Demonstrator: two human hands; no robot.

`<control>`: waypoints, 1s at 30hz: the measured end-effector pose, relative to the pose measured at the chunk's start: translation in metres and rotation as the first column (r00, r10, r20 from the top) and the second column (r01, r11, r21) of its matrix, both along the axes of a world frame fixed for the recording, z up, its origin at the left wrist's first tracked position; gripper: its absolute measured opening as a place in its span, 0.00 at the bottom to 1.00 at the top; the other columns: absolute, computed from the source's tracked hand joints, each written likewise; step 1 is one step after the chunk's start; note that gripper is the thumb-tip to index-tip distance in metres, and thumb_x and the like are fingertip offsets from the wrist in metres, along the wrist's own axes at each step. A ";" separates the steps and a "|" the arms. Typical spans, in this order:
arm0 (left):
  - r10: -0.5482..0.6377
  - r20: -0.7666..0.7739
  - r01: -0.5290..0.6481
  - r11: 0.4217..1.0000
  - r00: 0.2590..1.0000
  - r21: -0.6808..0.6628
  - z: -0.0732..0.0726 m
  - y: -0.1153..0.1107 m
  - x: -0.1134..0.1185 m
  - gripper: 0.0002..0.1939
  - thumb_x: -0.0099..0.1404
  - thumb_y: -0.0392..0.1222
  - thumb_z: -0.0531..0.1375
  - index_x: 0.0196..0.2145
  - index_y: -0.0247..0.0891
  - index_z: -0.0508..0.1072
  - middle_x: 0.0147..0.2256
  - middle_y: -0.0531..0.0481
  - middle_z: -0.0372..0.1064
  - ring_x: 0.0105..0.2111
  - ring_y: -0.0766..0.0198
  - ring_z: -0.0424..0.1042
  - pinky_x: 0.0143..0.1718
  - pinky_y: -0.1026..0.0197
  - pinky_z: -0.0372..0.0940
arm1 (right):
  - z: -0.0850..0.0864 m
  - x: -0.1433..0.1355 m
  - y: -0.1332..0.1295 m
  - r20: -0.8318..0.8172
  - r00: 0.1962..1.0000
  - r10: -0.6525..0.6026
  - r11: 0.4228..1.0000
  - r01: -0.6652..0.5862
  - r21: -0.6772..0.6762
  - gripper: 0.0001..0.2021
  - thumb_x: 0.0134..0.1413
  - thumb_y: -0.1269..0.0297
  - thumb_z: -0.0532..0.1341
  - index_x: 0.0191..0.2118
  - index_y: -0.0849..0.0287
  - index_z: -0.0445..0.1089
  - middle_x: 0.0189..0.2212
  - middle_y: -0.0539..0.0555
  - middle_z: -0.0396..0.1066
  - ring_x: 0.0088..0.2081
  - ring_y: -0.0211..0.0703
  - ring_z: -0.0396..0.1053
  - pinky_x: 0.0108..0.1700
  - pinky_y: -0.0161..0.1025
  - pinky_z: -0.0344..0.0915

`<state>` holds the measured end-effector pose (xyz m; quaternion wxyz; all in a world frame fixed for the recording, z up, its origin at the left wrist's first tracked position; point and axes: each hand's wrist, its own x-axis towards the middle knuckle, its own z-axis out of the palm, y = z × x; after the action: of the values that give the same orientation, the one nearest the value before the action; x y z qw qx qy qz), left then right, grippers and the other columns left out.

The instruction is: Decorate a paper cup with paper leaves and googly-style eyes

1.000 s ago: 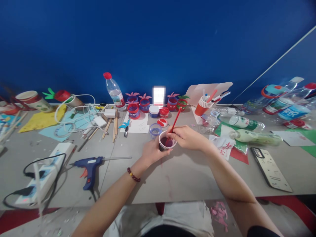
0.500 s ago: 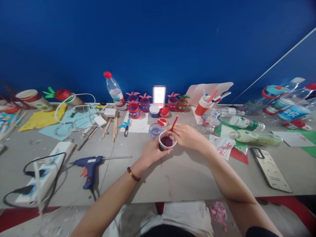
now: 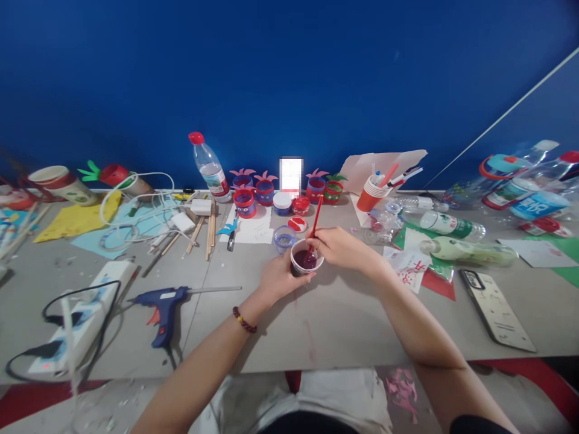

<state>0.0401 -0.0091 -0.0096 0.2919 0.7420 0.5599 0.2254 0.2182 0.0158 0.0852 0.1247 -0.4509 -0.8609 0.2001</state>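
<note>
My left hand [image 3: 277, 277] is wrapped round a paper cup [image 3: 296, 248] with dark purple-red liquid in it. In my right hand [image 3: 332, 244] a red paintbrush [image 3: 318, 214] is pinched, its lower end dipping into the liquid; the tip is hidden there. Just behind the cup stands a small clear tub [image 3: 284, 239], and beside it lies a red-and-white lid [image 3: 297, 224]. A closed red paint jar [image 3: 301, 205] and a white-lidded jar [image 3: 283, 203] are farther back, among several small painted cups with paper leaves, such as a red-and-purple one [image 3: 245, 202].
To the left lie a blue glue gun [image 3: 165, 301], a white power strip [image 3: 90, 319] and wooden sticks [image 3: 210, 229]. A water bottle [image 3: 212, 172] stands behind them. On the right are an orange cup of pens [image 3: 373, 194], plastic bottles [image 3: 452, 225] and a phone [image 3: 496, 310].
The paintbrush has swung more upright in the cup, its upper end higher, with a slight shift of my right hand. My left hand and the cup stay in place.
</note>
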 end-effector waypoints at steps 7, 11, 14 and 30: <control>0.018 -0.014 -0.017 0.999 1.000 0.033 -0.002 0.000 0.001 0.35 0.53 0.59 0.64 0.56 0.46 0.66 0.40 0.51 0.77 0.41 0.51 0.75 0.36 0.57 0.65 | -0.002 0.000 -0.004 0.003 0.998 0.068 0.987 -0.068 0.145 0.16 0.64 0.72 0.48 0.40 0.60 0.74 0.43 0.57 0.74 0.46 0.47 0.70 0.48 0.45 0.65; -0.021 0.022 0.021 0.999 1.000 0.031 -0.002 0.000 -0.001 0.36 0.54 0.59 0.64 0.58 0.47 0.64 0.42 0.52 0.77 0.43 0.53 0.75 0.38 0.58 0.66 | -0.001 -0.002 -0.006 0.008 0.995 0.095 0.990 -0.096 0.102 0.16 0.65 0.71 0.48 0.41 0.59 0.74 0.41 0.56 0.75 0.44 0.46 0.70 0.46 0.43 0.65; -0.033 0.036 0.033 0.999 0.999 0.023 -0.002 0.000 -0.001 0.36 0.54 0.58 0.64 0.59 0.47 0.63 0.43 0.52 0.76 0.43 0.54 0.75 0.39 0.58 0.66 | 0.004 -0.004 -0.008 0.000 0.988 0.154 0.987 -0.154 0.052 0.16 0.64 0.71 0.49 0.37 0.59 0.75 0.41 0.55 0.75 0.43 0.45 0.71 0.47 0.42 0.64; -0.007 0.000 0.007 0.999 1.000 0.045 -0.004 0.001 0.000 0.35 0.54 0.58 0.64 0.57 0.47 0.65 0.40 0.52 0.77 0.41 0.52 0.76 0.36 0.57 0.66 | 0.005 0.001 -0.008 -0.037 0.999 0.016 0.998 -0.014 0.067 0.15 0.64 0.71 0.49 0.41 0.58 0.73 0.39 0.56 0.75 0.42 0.44 0.71 0.44 0.40 0.63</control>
<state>0.0405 -0.0085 -0.0137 0.2762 0.7503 0.5520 0.2369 0.2188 0.0081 0.0898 0.1544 -0.4362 -0.8679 0.1805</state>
